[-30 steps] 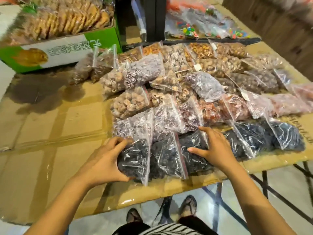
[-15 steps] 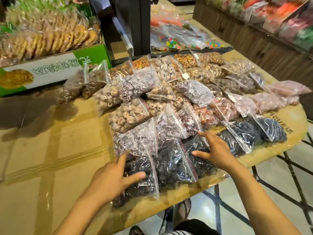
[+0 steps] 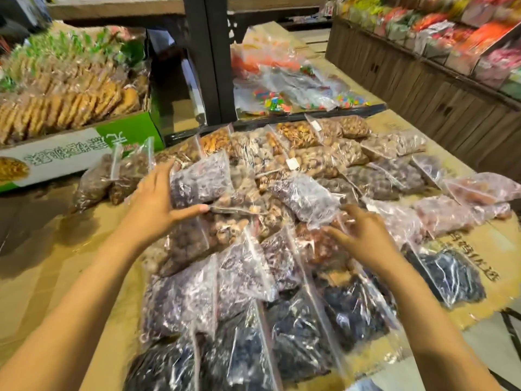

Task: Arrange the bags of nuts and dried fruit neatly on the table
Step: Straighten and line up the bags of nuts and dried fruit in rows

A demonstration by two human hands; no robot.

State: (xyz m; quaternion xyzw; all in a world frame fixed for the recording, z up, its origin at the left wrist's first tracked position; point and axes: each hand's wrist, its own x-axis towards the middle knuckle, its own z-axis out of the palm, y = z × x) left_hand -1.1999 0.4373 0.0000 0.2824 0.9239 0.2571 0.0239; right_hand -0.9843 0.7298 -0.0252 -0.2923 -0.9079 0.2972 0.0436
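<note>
Several clear zip bags of nuts and dried fruit lie in overlapping rows on the cardboard-covered table. My left hand grips the left end of a bag of purplish dried fruit in the upper left of the pile, thumb under it. My right hand hovers with fingers spread over a reddish bag, just below another purplish bag. Black dried-fruit bags fill the front row. Tan nut bags lie at the back.
A green and white box of biscuits stands at the back left. A black post rises behind the pile, with candy bags beyond it. Wooden shelving with packaged goods runs along the right. Two brown bags sit apart at left.
Both hands left the black bags in the front row and moved up the pile. My left hand took hold of a purplish bag. The camera tilted upward.
</note>
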